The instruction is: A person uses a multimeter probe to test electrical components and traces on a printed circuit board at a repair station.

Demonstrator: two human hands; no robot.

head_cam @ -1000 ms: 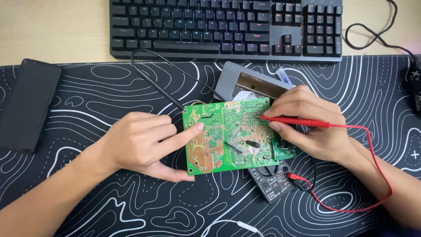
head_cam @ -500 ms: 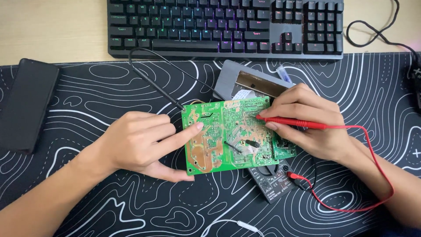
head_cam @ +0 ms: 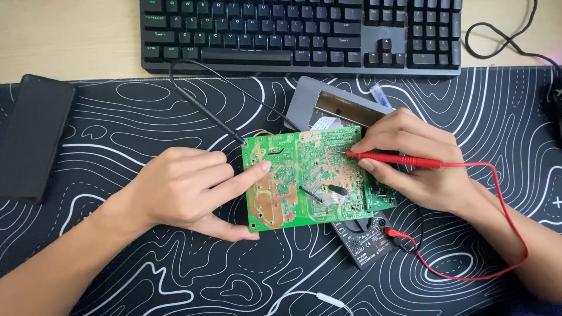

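Circuit board (head_cam: 307,178), green with its solder side up, lies in the middle of the patterned desk mat (head_cam: 146,117), partly over a dark multimeter (head_cam: 363,240) whose lower end shows below the board's bottom right corner. The left hand (head_cam: 187,190) steadies the board at its left edge: the forefinger is stretched out flat onto the board's surface and the thumb is hooked under the lower left corner, so the fingers are only loosely closed, pinching the edge rather than gripping it. The right hand (head_cam: 418,164) has its fingers closed around a red test probe (head_cam: 392,158), held like a pen, with the metal tip touching the board near its upper right area. A black probe (head_cam: 211,114) lies with its tip at the board's upper left corner, and no hand is on it.

Against the pictures from a second and half a second ago almost nothing has shifted: both hands, the board and the red tip sit where they were, which reads as a contact being held steady on one point.

From the probe a red lead (head_cam: 497,234) loops right and back to the multimeter. Behind the board is a grey casing (head_cam: 310,102), beyond it a black keyboard (head_cam: 298,35) on the tabletop (head_cam: 64,35), and a black phone-like slab (head_cam: 32,137) lies at the mat's left end.
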